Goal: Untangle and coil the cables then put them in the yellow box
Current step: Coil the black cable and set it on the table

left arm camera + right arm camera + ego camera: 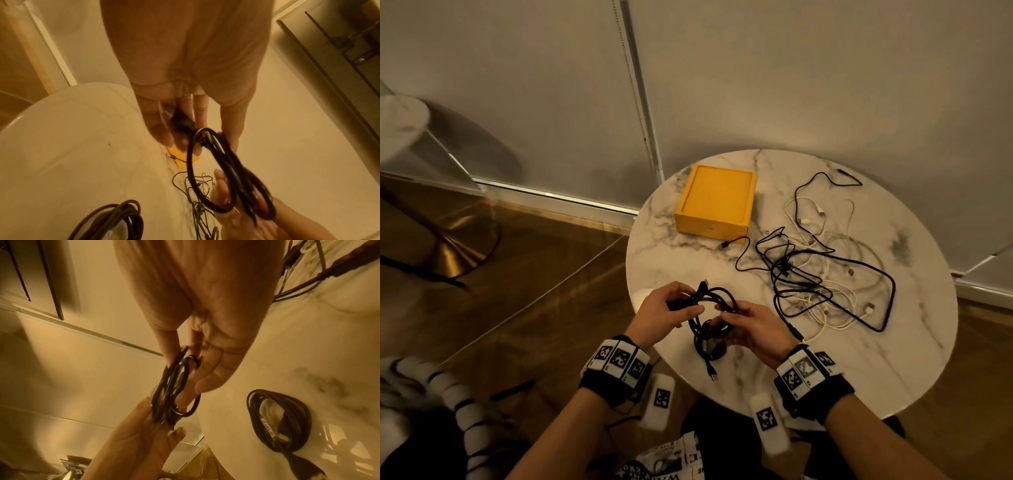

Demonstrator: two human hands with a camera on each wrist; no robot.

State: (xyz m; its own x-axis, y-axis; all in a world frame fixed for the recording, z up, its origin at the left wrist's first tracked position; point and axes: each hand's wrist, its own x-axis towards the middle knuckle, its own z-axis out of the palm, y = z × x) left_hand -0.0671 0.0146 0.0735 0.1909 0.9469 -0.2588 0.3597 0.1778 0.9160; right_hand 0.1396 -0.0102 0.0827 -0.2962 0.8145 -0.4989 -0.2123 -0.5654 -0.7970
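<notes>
The box is bright yellow on a white table veined with grey marbling. Black cables cross white ones. Both wristbands are black with black-and-white square-patterned tags.

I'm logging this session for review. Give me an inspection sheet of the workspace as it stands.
Surface: round marble table.
Job's things: yellow box, lid on; coiled black cable held above the table; second coil lying on the table.
Clutter: nothing seen.
Hands: left hand and right hand both grip the coiled black cable.
Cables: tangle of black and white cables right of the box.
Surroundings: pale blinds, wood floor.
</notes>
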